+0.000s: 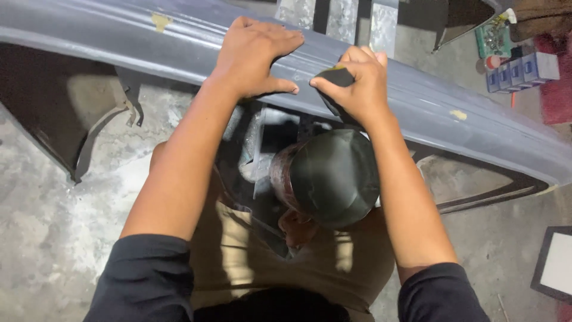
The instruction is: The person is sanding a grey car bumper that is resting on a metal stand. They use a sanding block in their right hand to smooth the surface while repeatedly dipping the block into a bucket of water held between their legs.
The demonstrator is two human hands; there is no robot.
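Note:
A long grey car bumper panel (119, 42) runs across the top of the head view, with small yellow filler spots on it. My left hand (256, 53) lies flat on the panel, fingers spread, steadying it. Just to its right, my right hand (357, 83) grips a folded piece of dark sandpaper (335, 77) and presses it against the panel's edge. Below my hands, between my knees, stands a round can with a dark lid (333, 176).
A rough concrete floor (47, 226) lies underneath. A dark lower trim part (65, 113) hangs under the panel at left. At top right sit a green tray of small parts (493, 39) and blue-grey boxes (524, 70). A white framed board (557, 262) lies at lower right.

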